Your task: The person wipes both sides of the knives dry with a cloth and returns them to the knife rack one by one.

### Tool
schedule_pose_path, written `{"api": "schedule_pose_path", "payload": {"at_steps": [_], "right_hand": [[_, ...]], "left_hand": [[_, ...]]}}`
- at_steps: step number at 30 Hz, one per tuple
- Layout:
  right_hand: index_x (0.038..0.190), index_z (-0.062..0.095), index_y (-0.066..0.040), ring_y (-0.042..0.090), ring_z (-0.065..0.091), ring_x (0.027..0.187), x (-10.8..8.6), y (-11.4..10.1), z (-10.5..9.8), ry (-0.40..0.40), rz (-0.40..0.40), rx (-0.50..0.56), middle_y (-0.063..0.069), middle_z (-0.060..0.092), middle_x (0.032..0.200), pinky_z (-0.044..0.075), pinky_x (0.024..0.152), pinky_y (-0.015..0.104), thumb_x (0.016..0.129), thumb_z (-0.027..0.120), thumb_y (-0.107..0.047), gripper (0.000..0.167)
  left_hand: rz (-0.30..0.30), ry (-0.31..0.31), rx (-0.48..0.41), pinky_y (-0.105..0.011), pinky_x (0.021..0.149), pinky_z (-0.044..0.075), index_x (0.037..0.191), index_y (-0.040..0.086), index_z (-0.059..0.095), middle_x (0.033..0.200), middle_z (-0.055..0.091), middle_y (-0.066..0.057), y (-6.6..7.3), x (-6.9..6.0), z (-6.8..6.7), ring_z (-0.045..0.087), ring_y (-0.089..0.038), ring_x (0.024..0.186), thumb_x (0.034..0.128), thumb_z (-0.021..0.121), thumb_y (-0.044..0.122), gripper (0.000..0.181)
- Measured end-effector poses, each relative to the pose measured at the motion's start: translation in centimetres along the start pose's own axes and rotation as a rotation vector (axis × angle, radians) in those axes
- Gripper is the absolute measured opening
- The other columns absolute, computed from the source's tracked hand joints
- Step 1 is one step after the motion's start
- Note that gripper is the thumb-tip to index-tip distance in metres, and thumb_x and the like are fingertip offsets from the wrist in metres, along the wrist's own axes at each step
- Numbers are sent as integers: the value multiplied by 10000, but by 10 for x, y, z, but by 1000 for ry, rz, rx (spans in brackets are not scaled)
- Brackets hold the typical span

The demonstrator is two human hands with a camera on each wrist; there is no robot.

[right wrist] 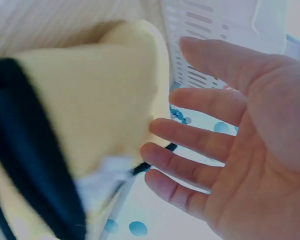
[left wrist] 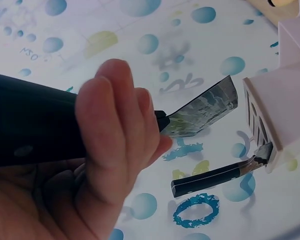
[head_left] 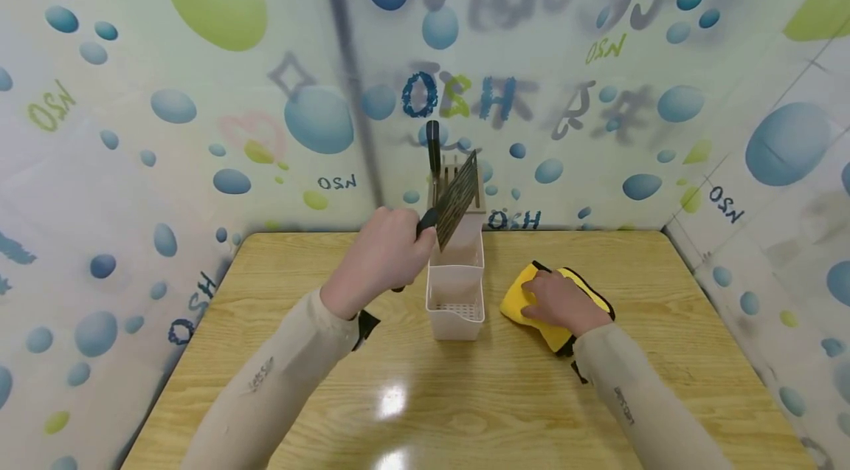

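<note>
My left hand [head_left: 388, 252] grips the black handle of a cleaver [head_left: 458, 201], its broad blade slanting up to the right in front of the rack. In the left wrist view, the fingers curl round this handle [left wrist: 35, 122], and the blade points toward the slotted rack top. A white plastic utensil rack [head_left: 455, 296] stands upright mid-table. One black-handled utensil [head_left: 433, 145] stands in its top slots; its lower end is hidden. My right hand [head_left: 561, 300] is over a crumpled yellow cloth [head_left: 518, 300] with dark edging. Seen from the right wrist, its fingers are spread and relaxed beside the cloth.
The wooden table [head_left: 319, 396] meets a patterned wall [head_left: 299, 86] at the back and another at the right. Open bins form the front of the rack, nearest me. The cloth lies to the right of it.
</note>
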State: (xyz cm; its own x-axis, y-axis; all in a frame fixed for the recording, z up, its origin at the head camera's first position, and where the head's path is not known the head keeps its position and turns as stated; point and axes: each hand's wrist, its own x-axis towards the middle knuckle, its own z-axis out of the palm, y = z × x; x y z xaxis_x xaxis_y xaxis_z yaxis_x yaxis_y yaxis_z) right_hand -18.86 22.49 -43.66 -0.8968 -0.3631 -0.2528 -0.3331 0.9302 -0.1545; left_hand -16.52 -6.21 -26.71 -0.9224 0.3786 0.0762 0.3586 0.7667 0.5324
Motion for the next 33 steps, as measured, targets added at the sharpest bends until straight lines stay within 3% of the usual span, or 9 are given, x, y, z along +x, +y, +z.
{"api": "schedule_pose_path", "payload": {"at_steps": [5,10,14,21,28,33], "right_hand": [[1345,631,52,461,582,1235,4,-2,-11,42,-11,99,263,631,1327,461,1062,581,1016,664,-275,465],[1410,577,50,429,604,1220,12,-7,-17,116,-29,254,261,610,1374,489,1040,567,1055,598,-270,479],[1463,524,45,402,625,1197,19,-11,-16,176,-45,402,255,588,1413,522,1005,548,1064,577,-281,518],[1542,411,37,410,588,1272,29,-23,-12,192,2,614,247,538,1479,513,1033,542,1068,577,-332,622],[1570,365,17,396,561,1305,40,-31,-6,159,59,680,236,521,1496,506,1052,523,1063,582,-365,671],[1554,395,17,389,573,1288,44,-35,-1,173,42,703,232,536,1484,514,1047,510,1069,572,-359,640]], "left_hand": [[14,-6,40,-273,422,359,582,109,469,462,497,-24,3,4,-4,486,-173,385,1002,456,123,420],[46,4,84,-265,417,344,533,127,429,547,507,-57,4,9,-6,445,-161,388,988,469,106,457],[36,-13,103,-283,444,373,529,124,432,593,535,-78,6,14,-10,479,-172,408,987,477,109,460],[-15,-77,119,-305,476,367,516,134,422,446,456,-10,12,23,-18,467,-173,403,1010,473,134,497],[-33,-101,155,-318,490,387,529,130,452,463,475,-14,19,31,-22,474,-178,413,1006,478,130,478],[-43,-128,188,-298,483,349,538,143,439,486,415,7,22,37,-26,393,-146,414,1002,470,119,465]]}}
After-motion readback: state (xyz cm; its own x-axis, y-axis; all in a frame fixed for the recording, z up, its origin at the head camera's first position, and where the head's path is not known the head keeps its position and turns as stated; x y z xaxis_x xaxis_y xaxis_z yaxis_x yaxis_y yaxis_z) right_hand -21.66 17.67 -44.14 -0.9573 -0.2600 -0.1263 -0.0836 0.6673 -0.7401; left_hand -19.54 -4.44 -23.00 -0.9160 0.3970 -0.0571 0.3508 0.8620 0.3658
